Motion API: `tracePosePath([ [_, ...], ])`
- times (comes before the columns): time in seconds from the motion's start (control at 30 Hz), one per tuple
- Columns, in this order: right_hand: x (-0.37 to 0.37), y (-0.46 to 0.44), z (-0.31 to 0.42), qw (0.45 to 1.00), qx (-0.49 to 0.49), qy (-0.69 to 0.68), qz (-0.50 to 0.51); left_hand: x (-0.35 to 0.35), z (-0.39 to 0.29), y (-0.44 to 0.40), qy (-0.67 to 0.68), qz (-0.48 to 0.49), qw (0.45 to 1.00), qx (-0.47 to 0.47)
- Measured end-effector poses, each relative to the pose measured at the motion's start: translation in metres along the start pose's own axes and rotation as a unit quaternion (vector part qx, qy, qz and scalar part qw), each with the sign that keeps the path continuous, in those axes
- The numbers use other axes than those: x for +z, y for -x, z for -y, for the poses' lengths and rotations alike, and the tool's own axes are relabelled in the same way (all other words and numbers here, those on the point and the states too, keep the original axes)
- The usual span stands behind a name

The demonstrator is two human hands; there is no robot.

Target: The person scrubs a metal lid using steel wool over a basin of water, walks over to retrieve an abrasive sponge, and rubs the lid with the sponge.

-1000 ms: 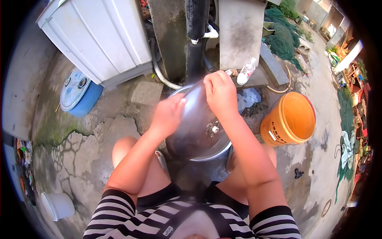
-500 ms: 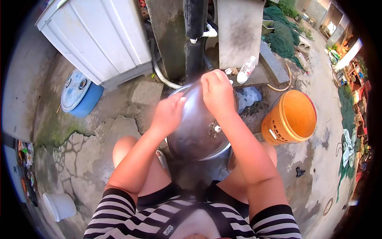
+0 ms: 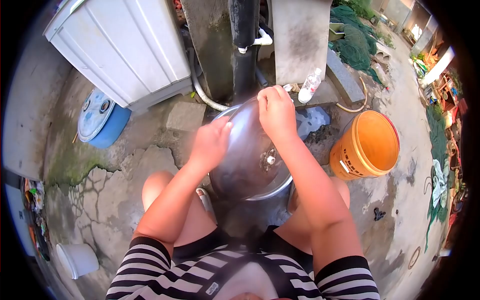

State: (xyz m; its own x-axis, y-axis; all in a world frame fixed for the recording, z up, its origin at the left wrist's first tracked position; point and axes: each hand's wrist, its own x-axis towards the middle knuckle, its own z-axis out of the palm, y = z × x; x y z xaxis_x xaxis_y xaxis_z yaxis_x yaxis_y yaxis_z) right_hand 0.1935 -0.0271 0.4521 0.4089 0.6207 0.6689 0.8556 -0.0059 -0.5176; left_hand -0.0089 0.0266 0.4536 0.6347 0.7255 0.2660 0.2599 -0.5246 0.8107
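A large, shiny metal pot lid point(image 3: 245, 152) with a small white knob is held at a tilt over a round metal basin point(image 3: 276, 192). Dark grime rings the knob. At the lid's left edge, my left hand point(image 3: 211, 144) is closed on the rim with the thumb uppermost. My right hand point(image 3: 277, 112) pinches the far upper rim, its fingers bent over the edge. The lid hides most of the basin's inside, and parts of it are smeared by motion.
An orange bucket point(image 3: 345, 159) stands at right, with a clear plastic bottle point(image 3: 310, 86) on a ledge ahead. A blue drum point(image 3: 112, 127) and a white ribbed appliance point(image 3: 120, 50) are on the left. A white bucket point(image 3: 82, 260) sits at lower left. Cracked concrete surrounds me.
My right hand has shifted slightly right and away from me, and the lid's knob has moved a little left relative to the forearm. My left hand keeps nearly the same place.
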Motion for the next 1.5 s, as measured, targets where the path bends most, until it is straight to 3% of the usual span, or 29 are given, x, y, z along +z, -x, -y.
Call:
tracePosePath([
  [0.13, -0.002, 0.014, 0.034, 0.993, -0.053, -0.104, 0.02, 0.0, 0.002, 0.005, -0.023, -0.003, 0.999, -0.035],
  [0.27, 0.007, -0.002, -0.012, 1.0, 0.005, -0.001, -0.02, 0.0, 0.003, 0.0, 0.015, 0.003, 0.999, -0.043],
  [0.37, -0.001, 0.007, 0.03, 0.994, -0.049, -0.096, 0.015, 0.0, 0.001, 0.001, -0.026, -0.009, 0.999, -0.031],
  [0.4, -0.002, 0.009, 0.031, 0.993, -0.052, -0.108, 0.013, -0.004, -0.004, 0.002, 0.021, 0.0, 0.999, -0.037],
  [0.5, 0.001, -0.008, -0.012, 0.999, 0.04, -0.012, -0.007, -0.003, 0.001, 0.002, 0.018, 0.006, 0.998, -0.057],
  [0.53, 0.002, -0.009, -0.016, 0.999, 0.042, 0.017, -0.009, 0.0, 0.002, 0.001, 0.008, -0.004, 1.0, -0.023],
  [0.63, -0.002, 0.004, 0.018, 0.996, -0.026, -0.084, 0.018, 0.001, 0.0, 0.001, -0.029, -0.002, 0.999, -0.04],
  [0.67, -0.003, 0.006, 0.023, 0.994, -0.015, -0.104, 0.023, -0.002, 0.001, 0.002, 0.018, -0.001, 1.0, -0.021],
  [0.77, 0.007, -0.003, -0.033, 0.998, 0.05, -0.025, -0.005, -0.002, 0.004, 0.003, 0.031, 0.015, 0.998, -0.062],
  [0.8, 0.01, -0.003, -0.037, 0.999, 0.052, 0.004, -0.007, 0.001, 0.008, 0.002, 0.013, -0.003, 1.0, -0.018],
  [0.93, -0.002, 0.004, 0.012, 0.992, -0.071, -0.106, 0.022, -0.005, 0.0, 0.003, 0.004, 0.006, 0.999, -0.045],
  [1.03, -0.004, -0.009, -0.025, 0.991, 0.102, -0.089, 0.023, -0.008, 0.006, -0.001, 0.042, 0.008, 0.995, -0.086],
  [1.1, -0.022, -0.024, -0.029, 0.953, 0.233, -0.193, 0.028, -0.006, 0.025, -0.002, 0.04, -0.012, 0.996, -0.081],
  [1.2, -0.048, -0.032, -0.027, 0.927, 0.216, -0.306, 0.021, -0.011, 0.026, -0.002, 0.113, -0.01, 0.988, -0.102],
  [1.33, -0.066, -0.027, -0.026, 0.956, 0.165, -0.236, 0.051, -0.014, 0.012, -0.001, 0.193, 0.027, 0.966, -0.169],
  [1.5, -0.079, -0.026, -0.017, 0.984, 0.108, -0.133, 0.053, -0.012, 0.012, -0.001, 0.188, 0.039, 0.97, -0.15],
])
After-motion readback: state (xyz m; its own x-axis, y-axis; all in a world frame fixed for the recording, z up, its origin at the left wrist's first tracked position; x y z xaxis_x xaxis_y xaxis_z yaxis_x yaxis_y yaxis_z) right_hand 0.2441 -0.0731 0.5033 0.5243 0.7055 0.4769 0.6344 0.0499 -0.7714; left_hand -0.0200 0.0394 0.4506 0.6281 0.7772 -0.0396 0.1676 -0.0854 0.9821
